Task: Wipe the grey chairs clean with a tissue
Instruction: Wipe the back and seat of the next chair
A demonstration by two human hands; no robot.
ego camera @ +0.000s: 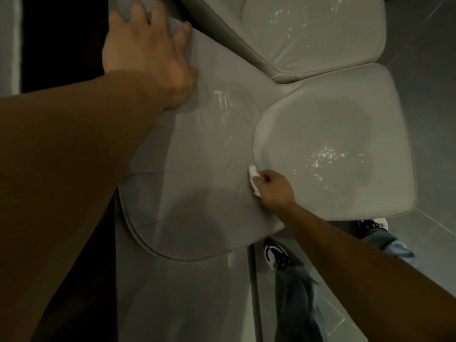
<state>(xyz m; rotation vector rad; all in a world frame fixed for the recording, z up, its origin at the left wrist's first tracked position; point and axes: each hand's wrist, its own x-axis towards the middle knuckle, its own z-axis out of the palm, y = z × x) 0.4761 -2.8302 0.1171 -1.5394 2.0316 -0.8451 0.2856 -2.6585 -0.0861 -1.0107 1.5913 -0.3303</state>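
I look down on a grey padded chair. Its backrest (197,169) slopes toward me and its seat cushion (345,144) lies to the right. My left hand (148,53) rests on the top of the backrest, fingers spread over its upper edge. My right hand (274,188) pinches a small crumpled white tissue (254,178) and presses it against the crease where the backrest meets the seat. Wet streaks glisten on the backrest and shiny specks on the seat.
A second grey chair (308,33) stands just beyond, its seat touching the first chair's seat. Grey floor tiles (431,82) lie to the right. My shoes (276,255) and jeans show below the seat. A dark area (61,45) fills the left.
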